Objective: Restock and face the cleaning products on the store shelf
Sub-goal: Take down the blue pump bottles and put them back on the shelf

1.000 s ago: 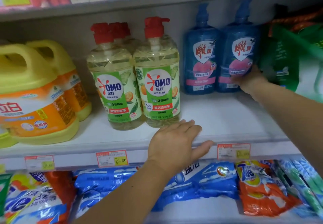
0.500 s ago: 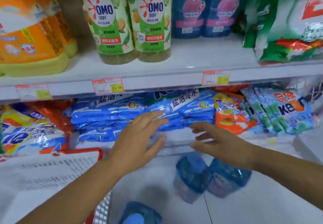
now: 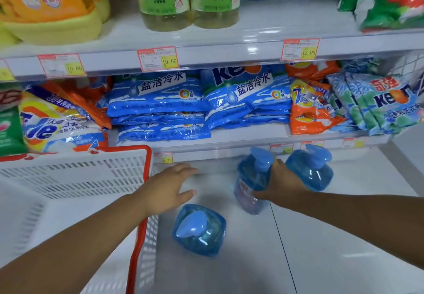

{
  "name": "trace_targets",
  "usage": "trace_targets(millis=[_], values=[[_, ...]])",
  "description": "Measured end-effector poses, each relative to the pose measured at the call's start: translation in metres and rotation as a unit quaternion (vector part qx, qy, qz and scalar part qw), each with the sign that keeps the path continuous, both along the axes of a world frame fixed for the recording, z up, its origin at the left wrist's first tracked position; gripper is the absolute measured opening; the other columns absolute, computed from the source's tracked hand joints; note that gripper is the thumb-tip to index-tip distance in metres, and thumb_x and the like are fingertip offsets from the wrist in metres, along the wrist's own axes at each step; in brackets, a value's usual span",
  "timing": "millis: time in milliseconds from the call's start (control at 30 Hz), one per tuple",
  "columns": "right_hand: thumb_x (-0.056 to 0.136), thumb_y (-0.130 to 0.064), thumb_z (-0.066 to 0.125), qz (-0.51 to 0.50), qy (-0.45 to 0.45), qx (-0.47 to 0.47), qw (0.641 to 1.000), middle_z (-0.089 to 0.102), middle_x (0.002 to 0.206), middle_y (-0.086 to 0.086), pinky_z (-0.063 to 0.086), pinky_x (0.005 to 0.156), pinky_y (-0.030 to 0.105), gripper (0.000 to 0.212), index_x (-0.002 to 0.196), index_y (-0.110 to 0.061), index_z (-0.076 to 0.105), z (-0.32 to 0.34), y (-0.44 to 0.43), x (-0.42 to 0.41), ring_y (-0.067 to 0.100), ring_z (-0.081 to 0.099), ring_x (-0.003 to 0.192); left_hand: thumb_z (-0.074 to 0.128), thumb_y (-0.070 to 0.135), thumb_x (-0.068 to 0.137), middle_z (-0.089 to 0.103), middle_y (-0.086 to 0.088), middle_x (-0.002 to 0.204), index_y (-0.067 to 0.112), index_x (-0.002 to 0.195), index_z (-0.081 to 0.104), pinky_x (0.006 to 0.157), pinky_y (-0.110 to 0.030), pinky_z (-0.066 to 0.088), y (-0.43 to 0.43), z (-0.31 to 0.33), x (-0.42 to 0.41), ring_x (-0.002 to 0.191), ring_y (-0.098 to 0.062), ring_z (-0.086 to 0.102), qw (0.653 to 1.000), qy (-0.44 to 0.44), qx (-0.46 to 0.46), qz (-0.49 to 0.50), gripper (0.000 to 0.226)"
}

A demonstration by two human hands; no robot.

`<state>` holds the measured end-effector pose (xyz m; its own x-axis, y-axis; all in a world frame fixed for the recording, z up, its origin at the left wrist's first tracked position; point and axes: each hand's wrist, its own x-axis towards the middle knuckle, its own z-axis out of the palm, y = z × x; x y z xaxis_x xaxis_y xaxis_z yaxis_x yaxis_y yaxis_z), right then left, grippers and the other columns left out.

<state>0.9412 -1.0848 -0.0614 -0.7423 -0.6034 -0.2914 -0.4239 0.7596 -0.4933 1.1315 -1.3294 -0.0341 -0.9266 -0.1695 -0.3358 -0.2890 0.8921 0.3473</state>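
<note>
On floor below shelf [image 3: 229, 48]: 3 blue bottles. Right hand [image 3: 283, 184] fingers wrapped round middle bottle [image 3: 251, 179]; left hand [image 3: 168, 187] open, empty. Restocking unfinished: all 3 not yet shelved.

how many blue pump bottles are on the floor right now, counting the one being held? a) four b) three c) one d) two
b: the right hand is closed on one blue pump bottle, a second bottle stands just right of it, and a third bottle stands nearer the camera by the basket.
</note>
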Motion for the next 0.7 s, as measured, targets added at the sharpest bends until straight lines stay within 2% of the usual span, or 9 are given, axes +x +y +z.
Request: trace_targets(millis=[133, 200, 300, 367, 400, 467, 533, 600, 700], values=[[0.063, -0.037, 0.087, 0.034, -0.041, -0.066, 0.996, 0.058, 0.117, -0.014, 0.054, 0.086, 0.033, 0.083, 0.131, -0.040, 0.039, 0.052, -0.012, -0.006, 0.014, 0.060, 0.106, 0.067, 0.041, 0.090, 0.031, 0.010, 0.154, 0.033, 0.151, 0.031, 0.105, -0.013, 0.025, 0.009, 0.021, -0.014, 0.136, -0.005, 0.035, 0.995, 0.049, 0.075, 0.033, 0.072], [0.064, -0.028, 0.090, 0.052, -0.079, -0.118, 0.989, 0.063, 0.108, -0.022, 0.056, 0.079, 0.029, 0.071, 0.117, -0.046, 0.046, 0.092, -0.009, -0.008, 0.007, 0.065, 0.098, 0.076, 0.047, 0.081, 0.031, 0.010, 0.155, 0.035, 0.152, 0.027, 0.109, -0.017, 0.027, 0.016, 0.032, -0.028, 0.136, -0.003, 0.035, 0.987, 0.071, 0.133, 0.060, 0.087], [0.059, -0.018, 0.094, 0.120, -0.069, -0.170, 0.976, 0.066, 0.101, -0.029, 0.055, 0.074, 0.018, 0.076, 0.113, -0.052, 0.052, 0.162, -0.005, -0.011, 0.000, 0.067, 0.093, 0.087, 0.057, 0.062, 0.030, 0.025, 0.154, 0.044, 0.152, 0.016, 0.114, -0.027, 0.034, 0.029, 0.052, -0.050, 0.138, 0.004, 0.033, 0.976, 0.074, 0.201, 0.049, 0.115], [0.056, -0.012, 0.094, 0.148, -0.055, -0.205, 0.966, 0.066, 0.106, -0.028, 0.055, 0.079, 0.018, 0.081, 0.118, -0.048, 0.056, 0.207, -0.004, -0.013, -0.001, 0.067, 0.097, 0.092, 0.043, 0.059, 0.044, 0.039, 0.134, 0.046, 0.146, 0.026, 0.102, -0.013, 0.041, 0.040, 0.075, -0.063, 0.123, 0.016, 0.043, 0.961, 0.093, 0.257, 0.049, 0.109], [0.056, -0.008, 0.094, 0.159, -0.056, -0.228, 0.959, 0.068, 0.111, -0.023, 0.056, 0.083, 0.021, 0.083, 0.121, -0.044, 0.058, 0.228, -0.003, -0.013, 0.001, 0.067, 0.100, 0.094, 0.035, 0.058, 0.053, 0.038, 0.124, 0.043, 0.142, 0.035, 0.094, -0.010, 0.045, 0.044, 0.087, -0.070, 0.116, 0.015, 0.050, 0.950, 0.109, 0.286, 0.057, 0.103], [0.055, -0.005, 0.091, 0.171, -0.074, -0.303, 0.935, 0.067, 0.120, -0.018, 0.057, 0.088, 0.027, 0.092, 0.132, -0.039, 0.054, 0.258, 0.003, -0.014, 0.005, 0.066, 0.109, 0.096, 0.023, 0.057, 0.067, 0.028, 0.111, 0.036, 0.130, 0.051, 0.085, -0.012, 0.051, 0.050, 0.108, -0.079, 0.106, 0.007, 0.062, 0.927, 0.167, 0.326, 0.083, 0.087], [0.054, -0.019, 0.091, 0.156, -0.083, -0.380, 0.908, 0.060, 0.127, -0.026, 0.056, 0.087, 0.022, 0.107, 0.143, -0.045, 0.038, 0.270, 0.010, -0.018, -0.003, 0.062, 0.113, 0.097, 0.022, 0.055, 0.071, 0.020, 0.109, 0.031, 0.124, 0.057, 0.086, -0.020, 0.054, 0.052, 0.128, -0.089, 0.103, 0.001, 0.066, 0.902, 0.235, 0.345, 0.106, 0.081], [0.057, -0.022, 0.092, 0.139, -0.089, -0.390, 0.906, 0.057, 0.124, -0.033, 0.052, 0.079, 0.009, 0.111, 0.144, -0.046, 0.028, 0.266, 0.008, -0.021, -0.016, 0.060, 0.105, 0.098, 0.030, 0.052, 0.071, 0.016, 0.112, 0.031, 0.124, 0.059, 0.092, -0.031, 0.055, 0.056, 0.150, -0.101, 0.105, -0.003, 0.066, 0.888, 0.288, 0.342, 0.109, 0.082], [0.057, -0.022, 0.093, 0.141, -0.034, -0.360, 0.922, 0.069, 0.111, -0.027, 0.049, 0.075, 0.007, 0.100, 0.140, -0.027, 0.039, 0.265, -0.001, -0.040, -0.009, 0.066, 0.099, 0.098, 0.031, 0.050, 0.070, 0.017, 0.115, 0.034, 0.124, 0.056, 0.093, -0.035, 0.055, 0.060, 0.185, -0.124, 0.106, -0.003, 0.066, 0.864, 0.351, 0.347, 0.097, 0.085]])
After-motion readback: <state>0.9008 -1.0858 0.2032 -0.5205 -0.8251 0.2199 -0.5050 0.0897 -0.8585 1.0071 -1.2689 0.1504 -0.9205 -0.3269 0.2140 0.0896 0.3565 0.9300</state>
